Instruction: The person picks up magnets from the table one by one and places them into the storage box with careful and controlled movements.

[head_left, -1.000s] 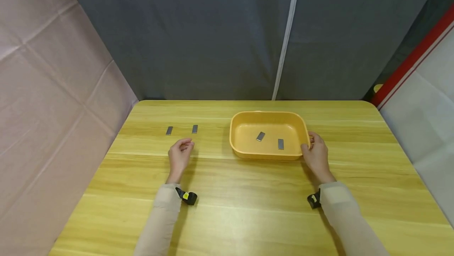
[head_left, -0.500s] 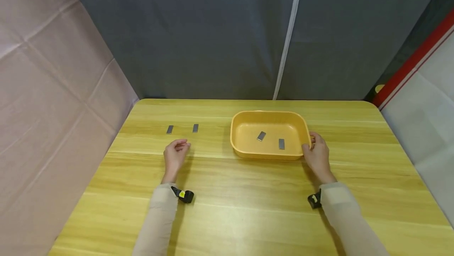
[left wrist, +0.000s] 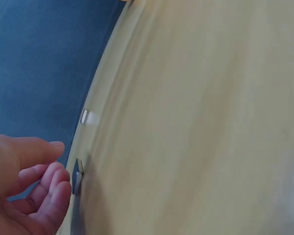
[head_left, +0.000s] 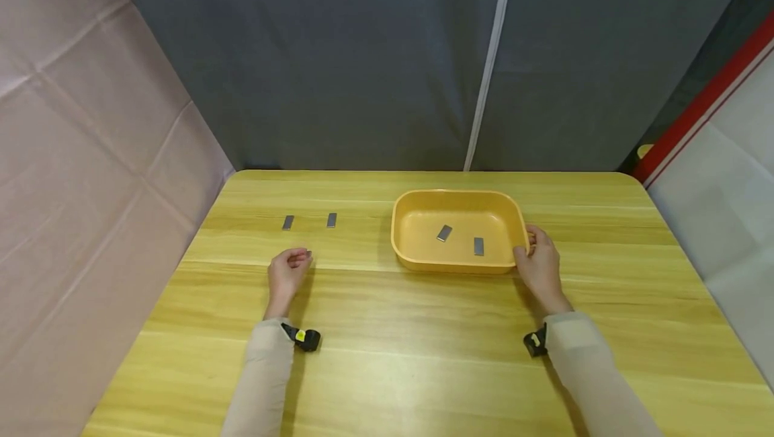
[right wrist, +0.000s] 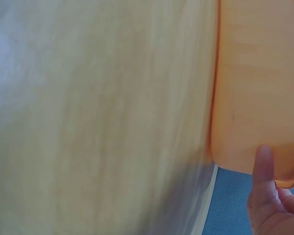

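Note:
In the head view my left hand (head_left: 287, 278) hangs over the table's left side, thumb and fingers curled together. A small grey rectangular piece (head_left: 309, 253) peeks out at its fingertips, mostly hidden. Farther back lie two like pieces, a left one (head_left: 287, 222) and a right one (head_left: 332, 220). My right hand (head_left: 540, 267) grips the right end of a yellow plastic tray (head_left: 456, 267), the thumb (right wrist: 264, 161) against its near wall in the right wrist view. On the tray's floor rest a tilted grey piece (head_left: 444, 233) and a straighter grey piece (head_left: 479, 247).
The pale wooden table (head_left: 387, 356) ends at a dark grey curtain (head_left: 351, 74). Light cloth (head_left: 91, 154) hangs at the left, and a white panel with a red band (head_left: 707, 111) stands at the right.
My left hand has drawn leftward and a little nearer, away from the two pieces on the table; the grey piece now shows at its fingertips. The right hand and tray stay put.

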`<state>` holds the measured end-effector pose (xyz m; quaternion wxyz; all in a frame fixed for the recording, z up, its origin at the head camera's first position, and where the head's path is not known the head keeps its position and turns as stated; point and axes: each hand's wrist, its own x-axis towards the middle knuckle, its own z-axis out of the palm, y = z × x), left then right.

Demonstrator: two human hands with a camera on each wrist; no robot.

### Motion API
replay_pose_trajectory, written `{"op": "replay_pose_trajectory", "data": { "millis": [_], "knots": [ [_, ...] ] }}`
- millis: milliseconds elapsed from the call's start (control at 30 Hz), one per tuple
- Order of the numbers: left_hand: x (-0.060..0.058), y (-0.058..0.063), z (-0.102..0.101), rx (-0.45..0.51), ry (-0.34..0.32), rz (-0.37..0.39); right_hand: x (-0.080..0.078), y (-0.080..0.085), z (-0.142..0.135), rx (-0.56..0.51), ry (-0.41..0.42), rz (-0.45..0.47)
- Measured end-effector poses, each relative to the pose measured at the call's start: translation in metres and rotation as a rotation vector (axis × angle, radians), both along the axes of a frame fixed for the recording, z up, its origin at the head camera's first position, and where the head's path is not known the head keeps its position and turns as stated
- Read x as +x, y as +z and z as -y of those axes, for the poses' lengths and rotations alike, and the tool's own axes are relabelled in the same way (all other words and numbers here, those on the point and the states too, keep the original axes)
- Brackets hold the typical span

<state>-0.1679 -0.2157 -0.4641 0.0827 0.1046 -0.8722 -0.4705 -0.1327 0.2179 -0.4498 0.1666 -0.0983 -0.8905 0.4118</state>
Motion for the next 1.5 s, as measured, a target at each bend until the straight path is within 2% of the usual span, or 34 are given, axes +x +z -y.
{"op": "replay_pose_trajectory", "data": {
  "millis": [133, 467, 767, 1100, 1500],
  "knots": [
    [0.003, -0.004, 0.004, -0.022, -0.002, 0.046, 0.0, -0.001, 0.001, -0.004, 0.007, -0.001],
    [0.005, -0.005, 0.011, -0.073, 0.02, 0.043, 0.001, -0.004, 0.001, -0.004, 0.012, 0.007],
    [0.001, -0.006, 0.01, -0.161, -0.009, 0.062, 0.001, -0.004, 0.001, -0.006, 0.009, -0.002],
    [-0.001, -0.007, 0.009, -0.181, -0.01, 0.055, 0.0, -0.004, 0.0, 0.002, 0.005, -0.014],
    [-0.006, -0.006, 0.01, -0.145, -0.012, 0.073, 0.001, -0.001, 0.0, -0.006, 0.01, -0.019]
  ]
}}
